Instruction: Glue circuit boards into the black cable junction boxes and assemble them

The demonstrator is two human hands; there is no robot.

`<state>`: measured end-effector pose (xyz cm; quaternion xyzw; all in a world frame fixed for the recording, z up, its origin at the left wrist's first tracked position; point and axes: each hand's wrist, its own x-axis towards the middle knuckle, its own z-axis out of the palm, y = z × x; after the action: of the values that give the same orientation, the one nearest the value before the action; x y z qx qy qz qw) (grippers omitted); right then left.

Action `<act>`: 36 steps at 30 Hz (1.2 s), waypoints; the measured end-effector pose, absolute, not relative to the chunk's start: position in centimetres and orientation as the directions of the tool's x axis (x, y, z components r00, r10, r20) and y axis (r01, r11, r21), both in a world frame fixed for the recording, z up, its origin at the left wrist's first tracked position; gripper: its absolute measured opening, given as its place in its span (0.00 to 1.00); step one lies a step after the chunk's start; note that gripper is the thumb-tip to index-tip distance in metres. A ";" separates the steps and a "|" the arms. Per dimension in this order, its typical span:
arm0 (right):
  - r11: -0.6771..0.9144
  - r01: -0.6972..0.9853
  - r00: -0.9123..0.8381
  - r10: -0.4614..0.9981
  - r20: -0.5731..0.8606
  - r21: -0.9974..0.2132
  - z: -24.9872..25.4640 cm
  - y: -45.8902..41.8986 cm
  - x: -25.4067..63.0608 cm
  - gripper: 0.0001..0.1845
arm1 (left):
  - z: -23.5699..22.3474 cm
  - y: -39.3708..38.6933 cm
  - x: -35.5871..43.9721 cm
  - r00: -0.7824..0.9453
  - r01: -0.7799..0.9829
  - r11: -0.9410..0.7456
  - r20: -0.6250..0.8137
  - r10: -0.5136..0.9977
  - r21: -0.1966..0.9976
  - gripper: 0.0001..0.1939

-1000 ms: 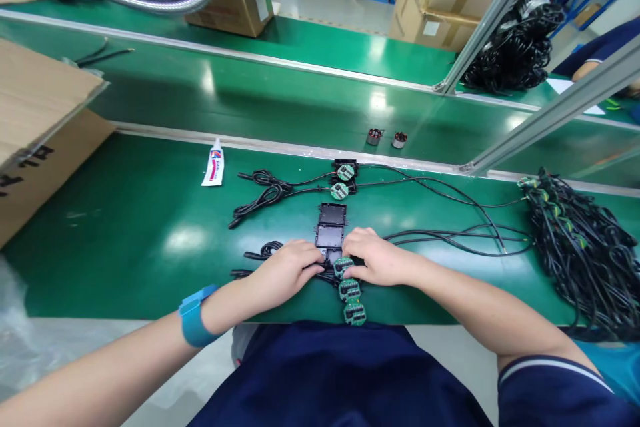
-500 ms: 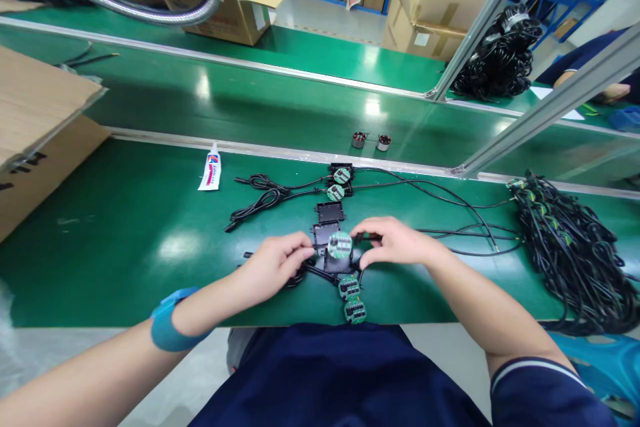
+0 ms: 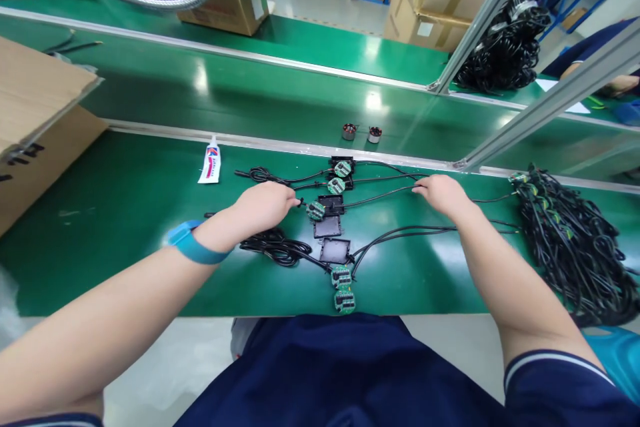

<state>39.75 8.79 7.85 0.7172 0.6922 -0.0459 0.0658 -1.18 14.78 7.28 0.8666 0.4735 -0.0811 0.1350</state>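
Note:
My left hand [image 3: 265,205] is closed on a black cable just left of a round green circuit board [image 3: 316,211], which hangs at the edge of a black square housing [image 3: 332,204]. My right hand [image 3: 443,192] pinches the same board's other black cable [image 3: 380,195] further right. Two more open black housings [image 3: 334,250] lie nearer me. Two cabled boards [image 3: 341,276] lie at the table's front edge. Two boards sit in housings [image 3: 341,169] at the back.
A white glue tube [image 3: 210,163] lies at the back left. A large pile of cabled boards [image 3: 570,240] fills the right side. A cardboard box [image 3: 35,127] stands at the left. Two small wound coils [image 3: 361,133] sit on the conveyor belt behind. Another person's arm [image 3: 615,83] shows far right.
Both hands moved apart and away from me, carrying the board by its two cables from the nearest housing to the further one.

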 end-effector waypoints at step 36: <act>0.333 0.621 -0.478 0.878 -0.006 -0.710 7.7 5.0 25.2 0.14 | 6.3 5.4 -4.1 0.677 0.697 -0.640 -0.003 0.736 0.325 0.18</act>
<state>25.15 5.00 7.73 0.4725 0.7930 -0.3320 -0.1939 -4.07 5.43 6.34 0.9031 0.3966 0.0649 0.1513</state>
